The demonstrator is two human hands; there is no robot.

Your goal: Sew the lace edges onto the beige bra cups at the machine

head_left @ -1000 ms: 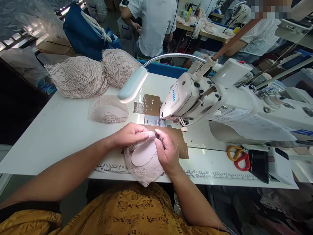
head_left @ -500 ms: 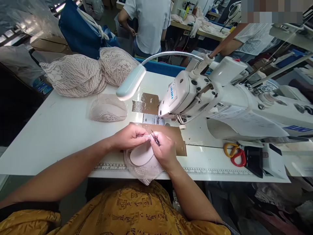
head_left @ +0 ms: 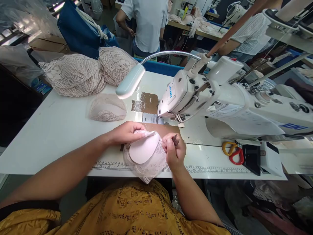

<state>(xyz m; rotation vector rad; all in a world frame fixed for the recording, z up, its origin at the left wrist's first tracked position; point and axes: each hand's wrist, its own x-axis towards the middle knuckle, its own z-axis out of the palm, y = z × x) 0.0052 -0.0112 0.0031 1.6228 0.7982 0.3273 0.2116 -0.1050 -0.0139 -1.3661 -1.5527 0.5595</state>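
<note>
- Sewing workshop. I've got a white table [head_left: 61, 130] in front of me, and other people are at benches further back, one in a white shirt [head_left: 149, 23].
- The lace cup [head_left: 146, 167] sits at the near table edge, right between my two hands. Its bottom lace hangs over the edge, and a pale foam pad [head_left: 144, 151] lies on top of it.
- My left hand [head_left: 126, 132] has its fingers closed, pinching the cup's top rim.
- My right hand [head_left: 174, 153] is curled into a fist around the small snips [head_left: 175, 140], with the dark tip poking up. The knuckles are against the cup's right side.
- A printed ruler strip [head_left: 110, 167] runs along the table edge under the cup.
- Just beyond the grip there's a brown patch [head_left: 149, 101], then the sewing machine head [head_left: 186, 94], slightly right of my right hand.
- The gooseneck lamp [head_left: 130, 81] hangs beyond my left hand.
- Past that hand there's a spare cup [head_left: 107, 109], and further out a pile of lace bras [head_left: 83, 73].
- The scissors [head_left: 232, 152], with yellow and red handles, are well off to the right of my right hand.
</note>
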